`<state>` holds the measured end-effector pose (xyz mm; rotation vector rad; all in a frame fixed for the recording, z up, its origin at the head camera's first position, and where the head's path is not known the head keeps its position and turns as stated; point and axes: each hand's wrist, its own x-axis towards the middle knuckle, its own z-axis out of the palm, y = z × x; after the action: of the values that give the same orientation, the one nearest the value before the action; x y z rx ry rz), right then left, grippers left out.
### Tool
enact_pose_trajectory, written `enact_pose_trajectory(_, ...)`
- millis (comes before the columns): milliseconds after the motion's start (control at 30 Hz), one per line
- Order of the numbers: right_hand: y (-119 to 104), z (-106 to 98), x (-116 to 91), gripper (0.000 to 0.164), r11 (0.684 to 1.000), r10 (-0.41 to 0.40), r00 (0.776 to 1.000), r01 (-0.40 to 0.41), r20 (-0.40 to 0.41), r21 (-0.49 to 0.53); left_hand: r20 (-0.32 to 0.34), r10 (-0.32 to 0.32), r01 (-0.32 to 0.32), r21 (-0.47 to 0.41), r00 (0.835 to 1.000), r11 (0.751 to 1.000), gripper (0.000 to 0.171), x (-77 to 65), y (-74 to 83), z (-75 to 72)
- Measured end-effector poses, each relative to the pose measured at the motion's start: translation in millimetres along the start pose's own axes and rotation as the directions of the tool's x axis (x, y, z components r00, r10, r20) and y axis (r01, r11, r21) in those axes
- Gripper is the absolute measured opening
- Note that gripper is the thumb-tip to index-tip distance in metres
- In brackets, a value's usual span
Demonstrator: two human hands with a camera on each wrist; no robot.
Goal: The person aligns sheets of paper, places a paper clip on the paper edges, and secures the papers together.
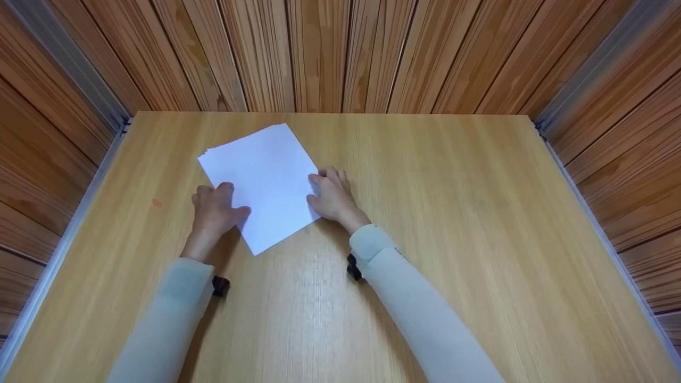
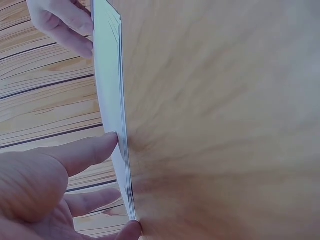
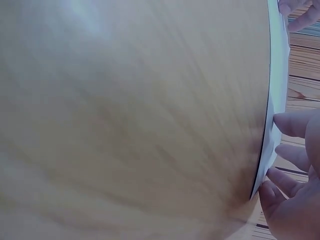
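A stack of white paper sheets lies at a slant on the table, left of centre. Its layered edge shows in the left wrist view, and at the far left corner the sheets are slightly out of line. My left hand holds the stack's left edge, its thumb on the top sheet and fingertips at the side. On the opposite edge, my right hand grips with bent fingers, thumb and a finger on top. In the right wrist view the right fingertips meet the paper along its edge. The stack's underside is hidden.
The light wooden table spreads out on all sides of the stack. Wood-plank walls rise at the back and both sides, with grey metal strips along the side edges. A small reddish mark is left of the left hand.
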<state>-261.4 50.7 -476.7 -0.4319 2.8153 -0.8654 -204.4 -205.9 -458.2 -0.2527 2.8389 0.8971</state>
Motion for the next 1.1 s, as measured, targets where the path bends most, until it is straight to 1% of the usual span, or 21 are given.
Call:
enact_pose_trajectory(167, -0.9, 1.3, -0.3, 0.055, 0.999, -0.015, 1.000, 0.016, 0.018, -0.044, -0.004, 0.015, -0.015, 0.026, 1.000, 1.000, 0.062, 1.2, 1.2, 0.1)
enact_pose_trajectory(267, -0.9, 1.7, -1.2, 0.054, 0.998, -0.019, 1.000, 0.021, 0.021, -0.052, -0.004, 0.022, -0.022, 0.036, 1.000, 0.999, 0.062, 2.0, 1.2, 0.4)
enact_pose_trajectory(500, -1.4, 4.2, -1.3, 0.053, 0.999, -0.012, 1.000, 0.012, 0.005, -0.041, 0.000, -0.003, 0.003, 0.025, 1.000, 1.000, 0.068, 2.1, 2.4, -0.1)
enact_pose_trajectory(700, -2.7, 6.4, 0.1, 0.051, 0.998, -0.003, 1.000, 0.005, 0.026, -0.061, 0.008, -0.006, 0.006, 0.016, 1.000, 1.000, 0.066, 1.4, -0.4, 1.6)
enact_pose_trajectory(867, -3.5, 7.3, -0.4, 0.051, 0.998, 0.001, 1.000, 0.001, 0.030, -0.069, 0.004, 0.000, 0.000, 0.035, 1.000, 0.999, 0.063, 2.2, -1.0, 3.0)
enact_pose_trajectory(1033, -3.7, 4.8, -0.8, 0.052, 0.997, -0.017, 0.999, 0.020, 0.033, -0.079, -0.002, 0.010, -0.010, 0.062, 1.000, 0.998, 0.062, 3.1, 0.2, 3.5)
enact_pose_trajectory(1100, -3.4, 3.0, -1.2, 0.051, 0.992, -0.044, 0.998, 0.048, 0.035, -0.115, -0.004, 0.018, -0.018, 0.073, 1.000, 0.997, 0.060, 3.7, 1.9, 2.8)
